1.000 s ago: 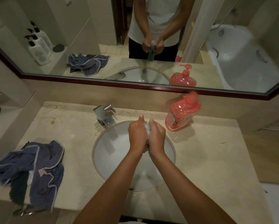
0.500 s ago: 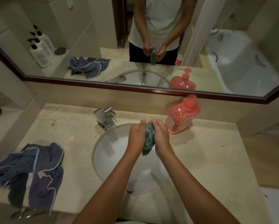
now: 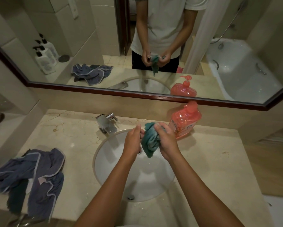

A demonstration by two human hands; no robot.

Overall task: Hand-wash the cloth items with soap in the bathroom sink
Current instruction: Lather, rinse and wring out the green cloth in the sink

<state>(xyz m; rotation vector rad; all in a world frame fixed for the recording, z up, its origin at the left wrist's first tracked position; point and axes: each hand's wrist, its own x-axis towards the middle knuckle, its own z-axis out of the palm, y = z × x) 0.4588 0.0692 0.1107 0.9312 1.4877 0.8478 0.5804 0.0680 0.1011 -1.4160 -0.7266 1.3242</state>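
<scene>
Right hand [image 3: 166, 141]: fingers curled round a bunched teal cloth [image 3: 149, 140], gripping its right side; thumb lies over the top fold. Left hand [image 3: 132, 141]: fingers bent, pinching the cloth's left edge at the fingertips. The cloth is held between both hands, in the air over the far part of the white oval sink [image 3: 114, 161]; one tail of the cloth hangs down toward the basin. Cloth looks wet and crumpled; suds cannot be made out.

Chrome faucet [image 3: 107, 122] stands at the sink's far-left rim, just left of the left hand. Pink pump soap bottle [image 3: 185, 122] stands upright on the table [image 3: 211, 161], far right of the sink, near the right hand but apart from it.

Pile of blue-grey cloths with pale trim [image 3: 34, 174] lies on the table at near left, well apart from the sink; part of it droops over the near edge.

Mirror [image 3: 154, 97] along the far wall reflects the person's hands with the cloth, the pile, the bottle and a bathtub.
</scene>
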